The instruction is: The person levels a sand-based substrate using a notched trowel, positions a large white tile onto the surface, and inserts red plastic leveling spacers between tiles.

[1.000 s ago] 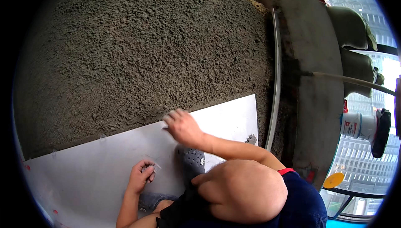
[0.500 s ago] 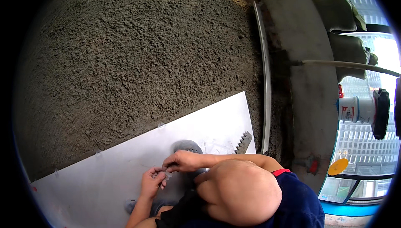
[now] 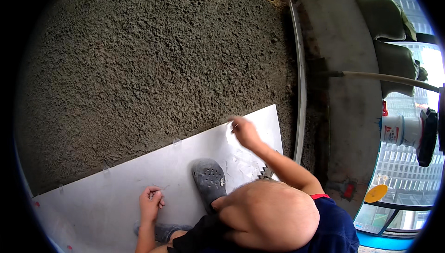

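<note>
A large pale tile [image 3: 125, 192] lies against a bed of rough grey mortar [image 3: 153, 67]. Small clear plastic tile clips [image 3: 177, 141] sit spaced along the edge where tile and mortar meet. My right hand [image 3: 245, 133] reaches over that edge near the tile's far right corner, its fingers pinched together and slightly blurred; whatever they hold is too small to name. Lower down, above the tile, my left hand [image 3: 151, 202] is curled around small clear plastic pieces, partly hidden by the fingers. A toothed grey tool [image 3: 266, 173] lies partly behind my right forearm.
My feet, in grey clogs [image 3: 209, 179], rest on the tile. A long metal straightedge [image 3: 299, 81] runs along the mortar's right side, beside a concrete ledge [image 3: 354, 44]. Green sacks [image 3: 394, 63], a white bucket [image 3: 394, 130] and a pipe [image 3: 389, 77] are by the window.
My hands were together above the tile and have separated. The right went up and right to the tile's edge; the left drew back down and left.
</note>
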Available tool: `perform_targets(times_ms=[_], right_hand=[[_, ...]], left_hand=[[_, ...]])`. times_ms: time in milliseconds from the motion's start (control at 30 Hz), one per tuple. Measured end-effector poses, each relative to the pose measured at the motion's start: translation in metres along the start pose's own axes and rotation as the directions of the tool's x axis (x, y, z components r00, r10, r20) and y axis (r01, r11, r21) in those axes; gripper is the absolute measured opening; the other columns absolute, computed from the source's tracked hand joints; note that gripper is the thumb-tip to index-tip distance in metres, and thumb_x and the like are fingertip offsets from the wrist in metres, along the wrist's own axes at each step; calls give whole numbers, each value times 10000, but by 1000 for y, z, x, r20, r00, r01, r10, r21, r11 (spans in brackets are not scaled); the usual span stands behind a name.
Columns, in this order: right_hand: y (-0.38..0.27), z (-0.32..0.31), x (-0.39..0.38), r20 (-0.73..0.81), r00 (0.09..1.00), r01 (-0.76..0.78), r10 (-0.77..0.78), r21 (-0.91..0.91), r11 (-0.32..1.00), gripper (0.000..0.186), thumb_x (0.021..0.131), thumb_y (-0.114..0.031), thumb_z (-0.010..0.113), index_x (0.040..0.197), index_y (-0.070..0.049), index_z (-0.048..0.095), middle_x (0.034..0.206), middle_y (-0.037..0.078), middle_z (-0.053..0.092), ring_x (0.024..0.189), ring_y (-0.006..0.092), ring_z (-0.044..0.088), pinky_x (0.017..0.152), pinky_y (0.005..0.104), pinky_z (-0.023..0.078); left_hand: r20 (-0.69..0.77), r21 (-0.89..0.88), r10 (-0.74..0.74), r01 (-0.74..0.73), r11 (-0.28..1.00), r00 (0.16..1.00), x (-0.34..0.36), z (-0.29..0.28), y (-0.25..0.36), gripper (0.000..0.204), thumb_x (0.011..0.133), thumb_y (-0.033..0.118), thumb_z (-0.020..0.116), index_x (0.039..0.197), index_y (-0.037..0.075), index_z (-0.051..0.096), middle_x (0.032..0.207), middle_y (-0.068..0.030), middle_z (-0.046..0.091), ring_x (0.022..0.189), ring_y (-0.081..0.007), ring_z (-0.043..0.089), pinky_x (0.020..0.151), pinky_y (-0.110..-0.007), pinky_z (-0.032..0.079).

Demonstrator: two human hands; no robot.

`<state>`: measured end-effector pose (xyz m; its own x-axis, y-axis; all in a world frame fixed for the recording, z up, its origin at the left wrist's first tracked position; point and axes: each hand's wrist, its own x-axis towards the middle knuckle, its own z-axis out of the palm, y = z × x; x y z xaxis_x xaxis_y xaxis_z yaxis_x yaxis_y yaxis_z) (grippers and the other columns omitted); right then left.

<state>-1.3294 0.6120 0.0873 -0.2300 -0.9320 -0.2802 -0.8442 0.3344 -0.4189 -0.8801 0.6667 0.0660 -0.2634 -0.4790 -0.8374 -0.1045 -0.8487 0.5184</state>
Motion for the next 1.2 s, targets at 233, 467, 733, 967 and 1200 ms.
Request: perform_targets(times_ms=[233,467,733,967,1200], right_hand=[[57,-37,31,-24,973,197,-228,-423,885,89,923,-186,630,949,-111,670,765,129,694,694,340,678,641,447,544],[59,-27,43,57,974,220,-218,-445,868,62,894,-124,604,886,-103,663,725,134,677,680,336,676,629,446,541],[72,-11,42,72,972,232,-223,-412,881,53,848,-56,579,844,-55,632,713,166,667,678,364,670,635,463,533],[67,-10,44,49,974,222,-221,-411,885,77,781,-1,556,812,-52,605,721,179,665,691,378,667,639,474,524],[61,-27,42,-23,987,130,-160,-477,869,59,874,-133,640,844,-103,681,746,137,699,682,338,683,614,449,537]], left_hand=[[4,0,34,-34,999,999,7,1,7,179,974,190,645,1077,44,624,714,-10,605,575,-80,509,530,-217,411],[-28,75,20,-18,997,999,10,4,20,202,969,189,658,1077,18,646,717,-8,610,582,-69,516,519,-215,406],[-10,79,37,-36,996,999,16,-3,10,216,957,151,679,1103,-6,654,746,-27,639,581,-70,520,515,-216,400],[15,8,109,-109,994,994,22,2,5,209,948,124,686,1089,-26,651,784,-45,665,604,-83,554,537,-226,431],[17,55,159,-159,986,987,18,-1,8,191,942,131,689,1072,-8,670,811,-42,689,632,-82,582,567,-228,455]])
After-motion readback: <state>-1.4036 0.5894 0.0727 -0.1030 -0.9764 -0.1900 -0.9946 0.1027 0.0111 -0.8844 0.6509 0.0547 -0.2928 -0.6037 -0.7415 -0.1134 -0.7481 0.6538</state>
